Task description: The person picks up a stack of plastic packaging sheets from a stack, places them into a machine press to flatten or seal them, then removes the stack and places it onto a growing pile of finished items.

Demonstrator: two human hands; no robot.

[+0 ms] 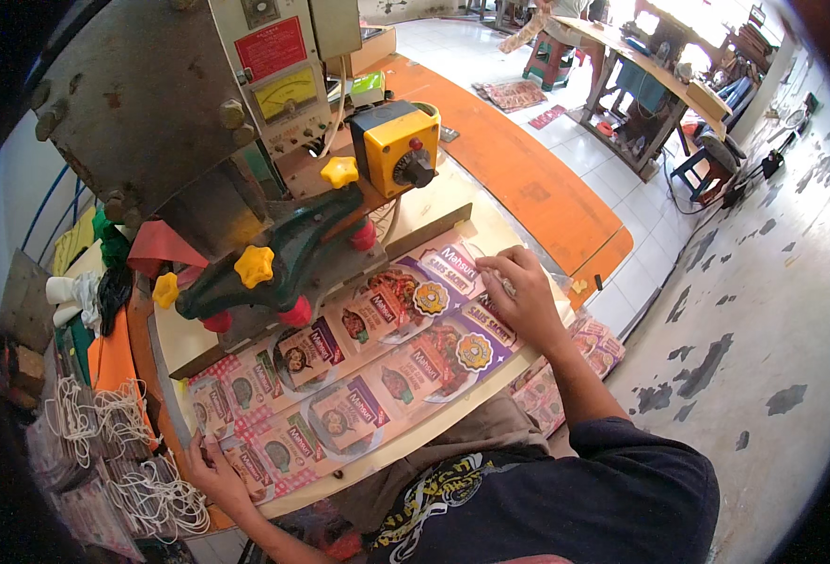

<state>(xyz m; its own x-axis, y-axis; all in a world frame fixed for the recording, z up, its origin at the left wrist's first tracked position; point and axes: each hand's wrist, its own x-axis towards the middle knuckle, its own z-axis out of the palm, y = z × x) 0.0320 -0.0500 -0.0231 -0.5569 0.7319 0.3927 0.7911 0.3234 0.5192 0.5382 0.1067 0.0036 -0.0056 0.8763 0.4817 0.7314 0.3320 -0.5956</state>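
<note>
Two bare hands at a pink-and-purple printed, glossy flat sheet [391, 371], which lies between them on a cream worktop [182, 350]. Left hand [213, 473]: fingers at the sheet's near left corner; pinch or flat contact, cannot tell. Right hand [525, 293]: fingers bent at the opposite end; grip unclear. Beyond left hand: dark green metal bracket [294, 246], yellow star-shaped knobs [254, 266]. Left of it: looped white strings [156, 498].

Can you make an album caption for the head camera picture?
Left hand and right hand at opposite ends of colourful printed material beside a machine with yellow knobs.
</note>
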